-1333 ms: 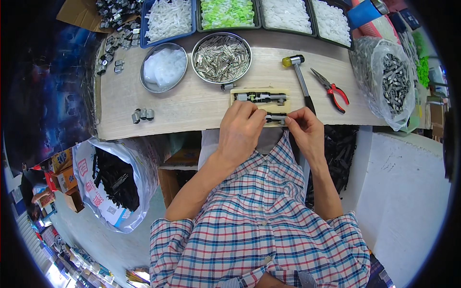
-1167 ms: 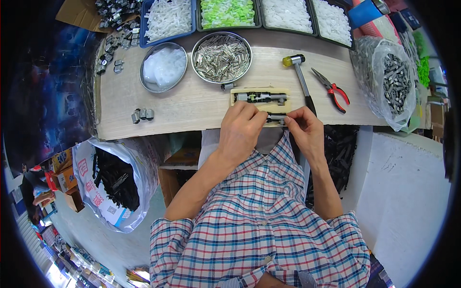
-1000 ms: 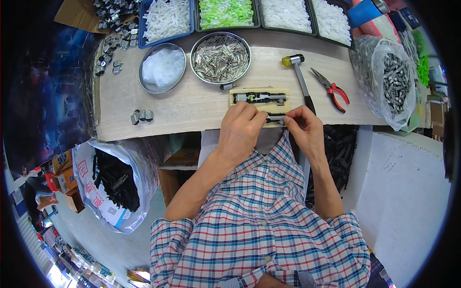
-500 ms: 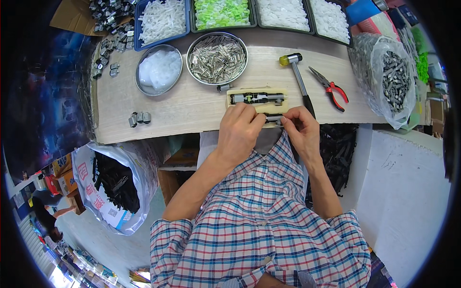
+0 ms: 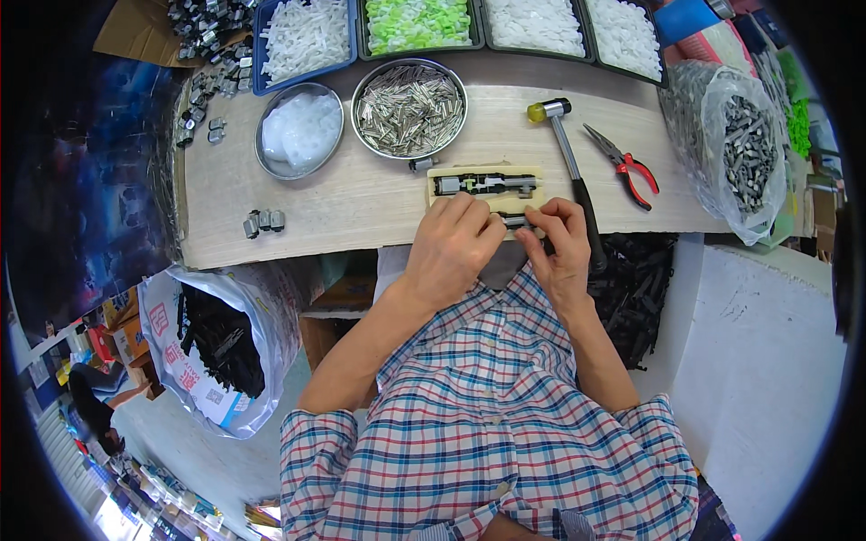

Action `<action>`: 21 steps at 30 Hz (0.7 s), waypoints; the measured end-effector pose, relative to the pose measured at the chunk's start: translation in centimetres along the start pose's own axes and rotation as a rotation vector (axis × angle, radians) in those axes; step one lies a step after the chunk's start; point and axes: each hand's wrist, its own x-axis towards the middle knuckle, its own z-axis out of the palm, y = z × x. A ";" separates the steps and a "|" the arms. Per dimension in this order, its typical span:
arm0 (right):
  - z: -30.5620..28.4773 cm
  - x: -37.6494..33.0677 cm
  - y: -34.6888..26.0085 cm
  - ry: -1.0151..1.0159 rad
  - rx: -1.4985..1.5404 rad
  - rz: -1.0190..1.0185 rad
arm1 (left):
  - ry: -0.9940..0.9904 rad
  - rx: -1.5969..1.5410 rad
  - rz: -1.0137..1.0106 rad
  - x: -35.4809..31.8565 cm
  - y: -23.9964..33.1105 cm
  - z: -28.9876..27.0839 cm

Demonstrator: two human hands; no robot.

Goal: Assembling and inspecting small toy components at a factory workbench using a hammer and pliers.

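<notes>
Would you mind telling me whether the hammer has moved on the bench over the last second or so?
No. The hammer lies as before, its head beside the round tin of metal pins and red-handled pliers to its right.

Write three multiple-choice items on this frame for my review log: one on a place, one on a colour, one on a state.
1. Where does the hammer lie?
A. right of the cream jig
B. inside the pin bowl
C. on the floor

2. What colour are the pliers' handles?
A. blue
B. red
C. yellow

3. How does the small dark part stand?
A. loose in a tray
B. pinched between left hand and right hand
C. in the jig

Key: 1 A, it lies beside the jig; 2 B, red grips; 3 B, both hands' fingertips meet on it.
</notes>
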 end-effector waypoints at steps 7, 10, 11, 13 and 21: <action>-0.9 0.1 0.0 -0.052 0.153 0.114 | -0.012 0.019 0.036 -0.2 -0.2 0.0; -0.9 0.0 -0.2 0.018 0.115 0.117 | -0.003 0.025 0.050 0.0 0.0 0.4; -0.8 -0.2 -0.2 0.069 0.094 0.122 | 0.003 0.025 0.039 -0.2 0.0 0.5; -0.6 -0.2 -0.2 0.071 0.105 0.130 | 0.027 0.050 0.035 -0.4 0.0 0.9; 0.0 -0.7 1.1 0.046 -0.032 0.031 | 0.077 0.180 -0.025 -0.8 2.0 1.8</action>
